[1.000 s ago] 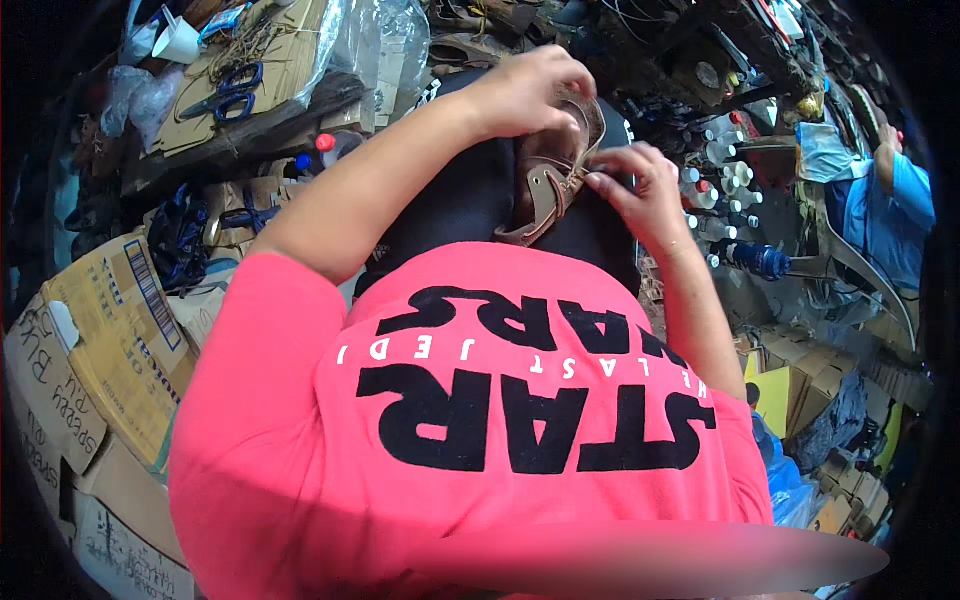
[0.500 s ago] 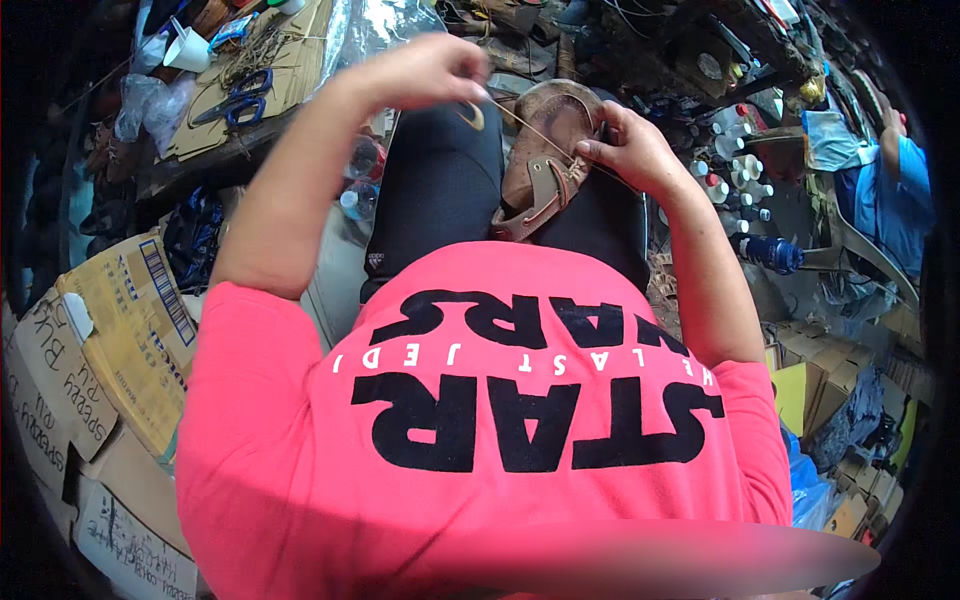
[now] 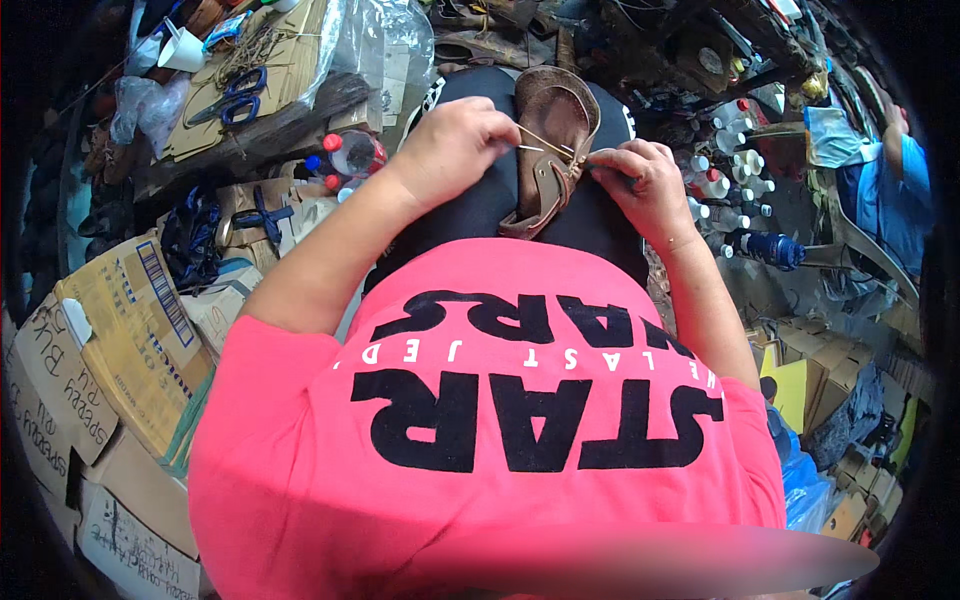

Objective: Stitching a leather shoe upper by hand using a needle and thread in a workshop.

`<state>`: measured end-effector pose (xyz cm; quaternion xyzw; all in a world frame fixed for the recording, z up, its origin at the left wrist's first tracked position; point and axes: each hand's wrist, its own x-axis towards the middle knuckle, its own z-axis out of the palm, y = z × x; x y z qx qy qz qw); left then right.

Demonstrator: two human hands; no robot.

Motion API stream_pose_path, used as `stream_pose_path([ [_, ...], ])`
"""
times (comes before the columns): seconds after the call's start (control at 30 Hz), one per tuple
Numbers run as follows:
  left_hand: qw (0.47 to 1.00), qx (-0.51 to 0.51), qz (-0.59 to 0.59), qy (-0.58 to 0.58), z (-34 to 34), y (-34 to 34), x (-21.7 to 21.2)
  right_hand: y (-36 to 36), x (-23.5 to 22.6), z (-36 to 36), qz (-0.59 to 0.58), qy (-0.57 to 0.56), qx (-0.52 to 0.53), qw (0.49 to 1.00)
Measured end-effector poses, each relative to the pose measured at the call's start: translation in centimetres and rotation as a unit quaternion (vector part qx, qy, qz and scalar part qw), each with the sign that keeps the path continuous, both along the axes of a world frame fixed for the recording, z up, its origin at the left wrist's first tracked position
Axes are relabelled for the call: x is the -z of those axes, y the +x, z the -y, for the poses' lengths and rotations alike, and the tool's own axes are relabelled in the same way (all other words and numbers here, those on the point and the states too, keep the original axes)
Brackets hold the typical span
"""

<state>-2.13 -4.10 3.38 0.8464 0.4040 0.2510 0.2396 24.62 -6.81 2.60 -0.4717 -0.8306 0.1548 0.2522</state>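
A brown leather boat shoe [image 3: 546, 185] rests between my thighs, its open end toward the far side. My left hand [image 3: 462, 140] is closed in a pinch just left of it. From those fingers a tan cord [image 3: 545, 139] runs taut to the shoe's right edge, and a thin pale needle-like tip [image 3: 530, 148] sticks out beside it. My right hand [image 3: 640, 180] is at the shoe's right side, thumb and fingers pinched near the stitched edge. What lies between the right fingertips is too small to make out.
Blue-handled scissors [image 3: 235, 98] lie on cardboard [image 3: 290, 75] at the upper left, near a white cup [image 3: 182, 50]. Bottles with red and blue caps [image 3: 352, 156] stand left of my legs. Several bottles [image 3: 735, 165] crowd the right. Cardboard boxes [image 3: 135, 330] fill the left. Someone in blue [image 3: 910, 190] is far right.
My left hand has come down and inward to the shoe, and the stretch of cord is shorter. My right hand has left the shoe's rim and shifted slightly right and nearer me.
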Motion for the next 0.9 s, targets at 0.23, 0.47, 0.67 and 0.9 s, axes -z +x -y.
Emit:
stream_pose_path([
  [0.23, 0.999, -0.009, 0.028, 0.034, -1.1, 1.7, 1.7, 0.8, 0.9, -0.4, -0.078, -0.139, 0.002, 0.987],
  [0.47, 0.997, 0.055, 0.044, -0.019, -2.7, 2.7, 2.9, 1.0, 0.8, -1.1, -0.097, -0.171, 0.01, 0.98],
  [0.67, 0.998, 0.056, 0.025, -0.019, -3.0, 2.9, 3.0, 1.0, 1.0, -1.3, -0.118, -0.187, 0.012, 0.975],
  [0.9, 0.997, 0.069, 0.02, 0.001, -3.1, 3.1, 3.3, 1.3, 1.6, -1.3, -0.168, -0.243, 0.017, 0.955],
])
